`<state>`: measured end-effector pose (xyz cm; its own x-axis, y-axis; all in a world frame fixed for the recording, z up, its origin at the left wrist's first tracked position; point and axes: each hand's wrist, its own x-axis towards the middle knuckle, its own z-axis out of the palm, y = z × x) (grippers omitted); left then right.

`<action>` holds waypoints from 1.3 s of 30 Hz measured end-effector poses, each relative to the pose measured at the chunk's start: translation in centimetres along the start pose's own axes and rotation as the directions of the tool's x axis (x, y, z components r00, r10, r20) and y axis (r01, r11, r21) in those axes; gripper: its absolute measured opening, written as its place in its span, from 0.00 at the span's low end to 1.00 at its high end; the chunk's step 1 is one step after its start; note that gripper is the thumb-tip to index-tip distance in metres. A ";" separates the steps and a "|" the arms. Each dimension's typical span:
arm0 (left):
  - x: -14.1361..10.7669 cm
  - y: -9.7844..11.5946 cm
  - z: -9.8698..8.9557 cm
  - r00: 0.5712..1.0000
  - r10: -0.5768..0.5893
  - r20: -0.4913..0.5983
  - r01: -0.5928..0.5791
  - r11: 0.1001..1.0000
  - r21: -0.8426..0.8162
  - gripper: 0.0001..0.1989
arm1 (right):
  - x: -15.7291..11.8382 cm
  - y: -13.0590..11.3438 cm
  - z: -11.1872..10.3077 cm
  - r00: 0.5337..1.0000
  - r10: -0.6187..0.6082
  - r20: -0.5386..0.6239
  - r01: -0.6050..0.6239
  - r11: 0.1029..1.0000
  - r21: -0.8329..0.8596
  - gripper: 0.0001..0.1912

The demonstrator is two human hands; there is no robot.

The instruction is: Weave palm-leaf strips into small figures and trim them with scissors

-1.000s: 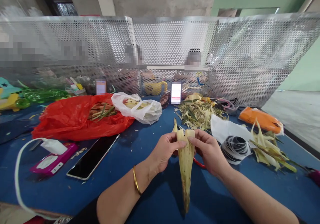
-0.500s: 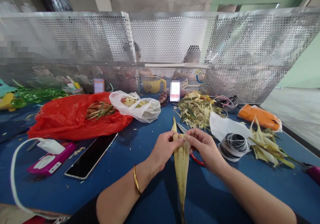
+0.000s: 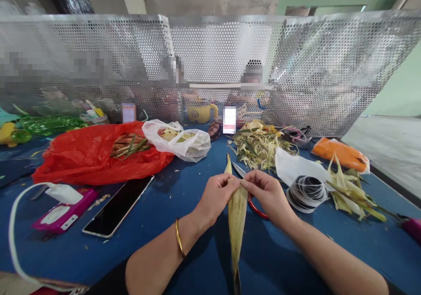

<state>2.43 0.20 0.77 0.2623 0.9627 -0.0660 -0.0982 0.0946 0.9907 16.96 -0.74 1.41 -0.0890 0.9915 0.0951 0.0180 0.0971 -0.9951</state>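
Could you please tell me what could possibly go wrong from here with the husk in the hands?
The dry husk might split where the left hand and right hand pinch its upper end. The scissors lie close by the right hand with a blade exposed, so a careless reach could perhaps nick a finger.

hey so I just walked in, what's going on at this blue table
The person's left hand and right hand are together, pinching the far end of a pale, husk-like leaf; its narrow end points back toward the person. Red-handled scissors lie by the right hand, partly hidden. Beyond the hands is a pile of similar pale strips, with a red bag to the left.
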 end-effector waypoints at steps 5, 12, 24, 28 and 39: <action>-0.1 0.1 0.4 1.000 -0.009 -0.028 0.008 1.000 -0.009 0.12 | -0.1 0.2 -0.1 1.000 -0.028 -0.007 0.028 1.000 0.008 0.16; 0.0 -0.5 0.7 0.998 -0.026 -0.057 0.022 0.998 -0.067 0.12 | -0.2 0.8 -0.7 0.957 -0.288 0.026 0.277 0.887 -0.370 0.11; -0.2 -0.3 0.7 0.999 0.021 -0.035 -0.025 0.994 -0.110 0.14 | -0.2 -0.2 0.3 0.998 0.003 -0.066 0.001 0.998 0.059 0.14; -0.1 -0.5 0.7 1.000 -0.016 -0.022 0.013 0.991 -0.130 0.16 | -0.3 -0.5 0.2 0.999 0.020 -0.049 -0.017 0.998 0.059 0.15; -0.2 -0.4 0.7 0.999 0.004 -0.050 -0.008 0.996 -0.092 0.13 | -0.3 -0.1 0.3 0.998 0.026 -0.053 -0.024 0.999 0.042 0.15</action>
<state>3.14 -0.18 0.47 0.2135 0.9746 -0.0680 -0.1886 0.1094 0.9759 16.64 -1.05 1.47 -0.0360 0.9969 0.0701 -0.0219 0.0693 -0.9974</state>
